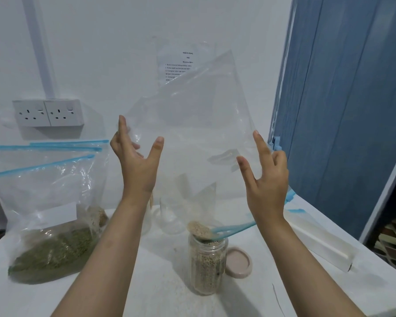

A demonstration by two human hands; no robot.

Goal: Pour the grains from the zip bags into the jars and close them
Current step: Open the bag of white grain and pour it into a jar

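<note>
Both hands hold an upturned clear zip bag (192, 124): left hand (137, 161) and right hand (266, 179) each in a loose grip on its edges. Its blue mouth spills pale grains (198, 228) into the jar (207, 266) mid-bench, lid (238, 261) just right.

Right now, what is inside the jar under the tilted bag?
The jar holds pale grains nearly to its mouth. More grains slide in from the bag held by both hands. The bag's blue zip edge covers part of the mouth, so the exact fill level is hidden.
</note>
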